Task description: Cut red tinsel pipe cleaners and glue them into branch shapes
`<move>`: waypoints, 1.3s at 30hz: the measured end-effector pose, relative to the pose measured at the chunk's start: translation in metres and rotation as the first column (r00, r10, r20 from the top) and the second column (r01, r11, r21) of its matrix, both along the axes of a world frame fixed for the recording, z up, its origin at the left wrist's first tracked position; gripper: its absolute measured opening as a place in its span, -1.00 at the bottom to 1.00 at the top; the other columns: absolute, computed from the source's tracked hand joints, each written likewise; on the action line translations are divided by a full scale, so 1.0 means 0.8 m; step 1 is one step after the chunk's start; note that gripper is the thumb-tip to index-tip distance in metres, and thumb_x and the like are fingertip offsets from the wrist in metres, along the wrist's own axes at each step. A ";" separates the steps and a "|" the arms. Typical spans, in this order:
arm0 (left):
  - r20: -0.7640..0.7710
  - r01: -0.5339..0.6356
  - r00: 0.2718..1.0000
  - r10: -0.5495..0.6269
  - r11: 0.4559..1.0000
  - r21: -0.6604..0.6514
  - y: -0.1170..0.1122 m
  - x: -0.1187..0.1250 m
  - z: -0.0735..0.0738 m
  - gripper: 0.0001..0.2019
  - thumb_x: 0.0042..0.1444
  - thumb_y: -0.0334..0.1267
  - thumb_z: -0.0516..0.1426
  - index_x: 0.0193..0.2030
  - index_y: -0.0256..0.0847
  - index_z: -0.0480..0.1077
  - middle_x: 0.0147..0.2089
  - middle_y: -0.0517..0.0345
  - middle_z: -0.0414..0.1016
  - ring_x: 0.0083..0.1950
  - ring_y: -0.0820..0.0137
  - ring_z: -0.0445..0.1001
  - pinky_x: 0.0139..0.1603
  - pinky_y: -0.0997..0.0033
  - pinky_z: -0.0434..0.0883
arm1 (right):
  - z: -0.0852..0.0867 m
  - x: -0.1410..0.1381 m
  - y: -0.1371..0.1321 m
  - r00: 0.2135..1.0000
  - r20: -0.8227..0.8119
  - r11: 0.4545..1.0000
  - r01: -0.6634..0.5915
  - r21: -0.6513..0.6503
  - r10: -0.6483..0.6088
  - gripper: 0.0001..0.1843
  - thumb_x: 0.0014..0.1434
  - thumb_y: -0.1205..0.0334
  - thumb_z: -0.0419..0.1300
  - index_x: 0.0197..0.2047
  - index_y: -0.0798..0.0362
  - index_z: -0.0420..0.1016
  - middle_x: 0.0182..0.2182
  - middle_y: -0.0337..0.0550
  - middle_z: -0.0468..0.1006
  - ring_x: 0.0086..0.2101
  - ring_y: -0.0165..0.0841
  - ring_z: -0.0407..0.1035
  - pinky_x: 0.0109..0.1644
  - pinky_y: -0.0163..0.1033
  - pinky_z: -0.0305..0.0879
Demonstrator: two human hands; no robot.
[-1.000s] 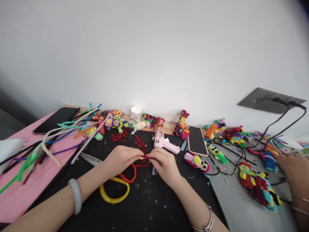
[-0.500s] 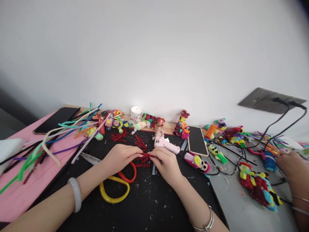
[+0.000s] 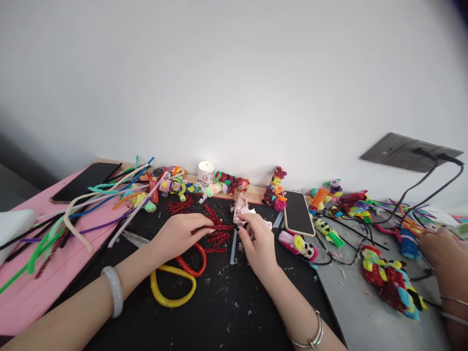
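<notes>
My left hand [image 3: 186,231] is closed in a pinch on a red tinsel pipe cleaner piece [image 3: 224,227], which sticks out to the right of its fingertips. More short red tinsel pieces [image 3: 219,239] lie just below it. My right hand [image 3: 256,239] is over the handle of a pale pink glue gun [image 3: 241,207], thumb and finger brought together. A tiny dark spot shows at its fingertips; what it is I cannot make out. Scissors [image 3: 173,292] with yellow and red handles lie under my left wrist. A clear glue stick [image 3: 233,248] is between the hands.
Pipe cleaners [image 3: 78,214] spread over a pink board at left, near a dark phone [image 3: 86,183]. A paper cup [image 3: 205,172] and colourful pipe-cleaner figures [image 3: 276,187] line the wall. A second phone [image 3: 299,213] lies right of the glue gun. At far right is another person's hand [image 3: 440,248], near cables.
My right hand has left the red tinsel and moved slightly up and right to the glue gun. My left hand keeps its piece, now more exposed.
</notes>
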State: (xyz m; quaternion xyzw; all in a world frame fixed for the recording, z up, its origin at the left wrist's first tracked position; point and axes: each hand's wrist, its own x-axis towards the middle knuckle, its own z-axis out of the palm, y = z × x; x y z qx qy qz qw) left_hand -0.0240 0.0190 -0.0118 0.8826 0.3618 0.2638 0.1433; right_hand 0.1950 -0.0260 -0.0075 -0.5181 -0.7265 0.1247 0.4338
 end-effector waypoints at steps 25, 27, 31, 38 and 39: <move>-0.066 -0.033 0.998 0.025 0.992 -0.124 0.006 0.000 -0.003 -0.86 0.21 -0.26 0.08 -0.20 -0.17 0.45 -0.17 0.13 0.47 -0.15 0.35 0.46 -0.08 0.43 0.35 | 0.006 -0.006 -0.001 0.995 -0.092 1.000 0.027 -0.001 -0.027 -0.74 0.25 0.41 -0.07 -0.18 0.05 0.44 -0.27 -0.09 0.51 -0.22 -0.29 0.39 -0.13 -0.21 0.28; -0.089 -0.039 0.996 0.026 0.989 -0.145 0.005 0.002 -0.003 -0.89 0.20 -0.27 0.09 -0.23 -0.16 0.45 -0.19 0.15 0.46 -0.17 0.35 0.47 -0.13 0.43 0.35 | 0.006 -0.006 -0.001 0.996 -0.090 1.000 0.029 -0.002 -0.029 -0.73 0.25 0.41 -0.07 -0.19 0.04 0.44 -0.28 -0.09 0.51 -0.23 -0.28 0.39 -0.14 -0.22 0.28; -0.099 -0.046 0.995 0.028 0.982 -0.185 0.003 0.004 -0.001 -0.91 0.19 -0.30 0.07 -0.28 -0.16 0.41 -0.22 0.17 0.44 -0.20 0.35 0.46 -0.22 0.45 0.34 | 0.007 -0.006 -0.002 0.995 -0.094 1.000 0.022 -0.015 -0.024 -0.73 0.25 0.40 -0.06 -0.19 0.05 0.45 -0.29 -0.09 0.51 -0.24 -0.29 0.39 -0.15 -0.22 0.28; -0.091 -0.096 0.992 0.082 0.983 -0.159 0.002 0.004 -0.003 -0.91 0.23 -0.28 0.00 -0.24 -0.17 0.31 -0.22 0.17 0.40 -0.26 0.36 0.44 -0.24 0.41 0.34 | 0.007 -0.005 -0.002 0.994 -0.103 1.000 0.023 -0.021 -0.025 -0.73 0.26 0.39 -0.06 -0.19 0.04 0.45 -0.28 -0.10 0.51 -0.24 -0.29 0.39 -0.15 -0.22 0.27; -0.088 -0.106 0.992 0.093 0.982 -0.157 0.002 0.004 -0.003 -0.91 0.24 -0.27 0.00 -0.23 -0.17 0.31 -0.21 0.17 0.40 -0.25 0.35 0.44 -0.23 0.40 0.34 | 0.007 -0.005 -0.002 0.994 -0.105 0.999 0.021 -0.023 -0.024 -0.74 0.26 0.38 -0.07 -0.19 0.04 0.45 -0.28 -0.10 0.51 -0.24 -0.29 0.39 -0.15 -0.22 0.27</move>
